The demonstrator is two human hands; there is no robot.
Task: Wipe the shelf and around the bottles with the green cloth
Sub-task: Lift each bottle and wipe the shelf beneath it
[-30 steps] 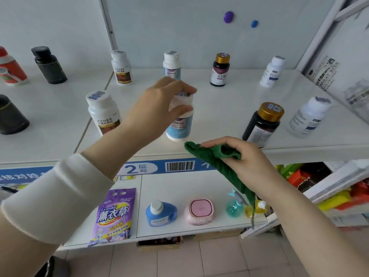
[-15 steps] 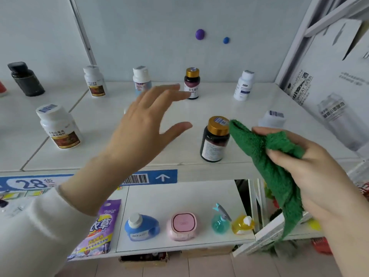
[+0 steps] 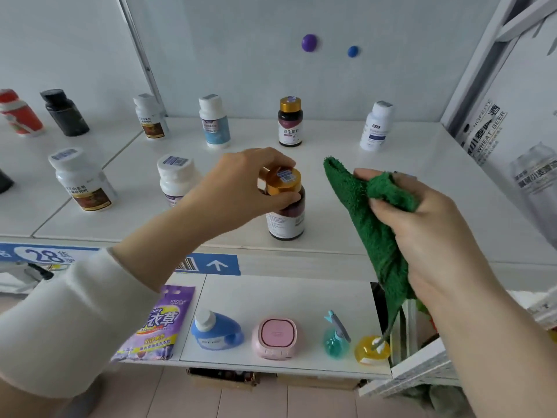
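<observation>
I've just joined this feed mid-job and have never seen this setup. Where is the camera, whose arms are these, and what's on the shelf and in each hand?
There is no machine here. A person is working with bare hands, and the single picture comes from a wide-angle camera worn on their head, looking forward and down.

The left hand grips the gold cap of a dark bottle standing near the front of the white shelf. The right hand holds the green cloth bunched beside that bottle, with its tail hanging down. A white bottle and several others stand apart, further back and to the left.

On the lower shelf are a purple pouch, a blue bottle and a pink box.
</observation>
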